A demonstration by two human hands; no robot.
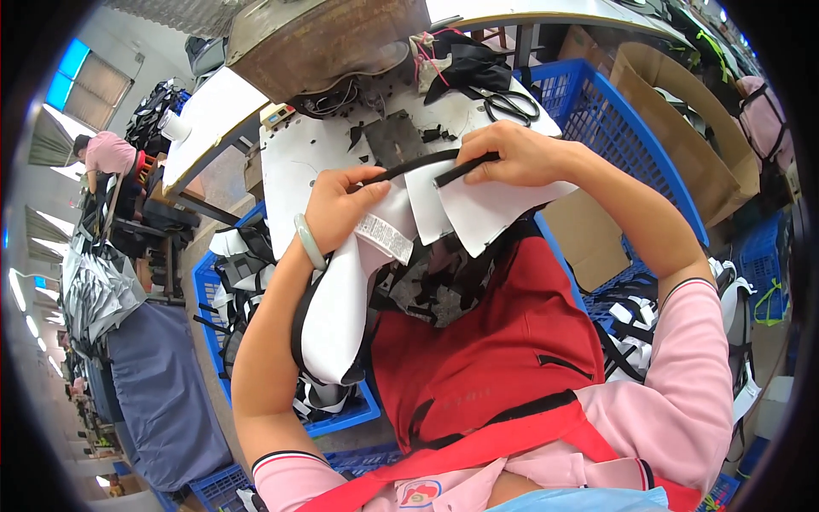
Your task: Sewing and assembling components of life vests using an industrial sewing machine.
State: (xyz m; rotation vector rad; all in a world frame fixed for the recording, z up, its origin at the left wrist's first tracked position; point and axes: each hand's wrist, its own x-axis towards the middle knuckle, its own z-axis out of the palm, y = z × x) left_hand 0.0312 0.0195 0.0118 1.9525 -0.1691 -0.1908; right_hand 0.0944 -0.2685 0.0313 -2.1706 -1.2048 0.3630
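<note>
My left hand (pixel 341 209) grips a white fabric piece (pixel 341 307) with black edging and a sewn-in label; the piece hangs down over my lap. My right hand (pixel 520 154) pinches the black binding strip (pixel 422 162) and the white panel (pixel 486 209) at the edge of the sewing machine's white work plate (pixel 294 162). The strip runs between both hands. A pale green bangle (pixel 309 243) sits on my left wrist. I wear a red apron (pixel 503 341) over pink sleeves.
Black scissors (pixel 512 104) and fabric scraps lie on the plate beside the brown machine head (pixel 316 38). Blue crates (pixel 213 290) with cut pieces flank me left and right (pixel 614 111). Cardboard boxes (pixel 682 128) stand right. Another person in pink (pixel 107 154) works far left.
</note>
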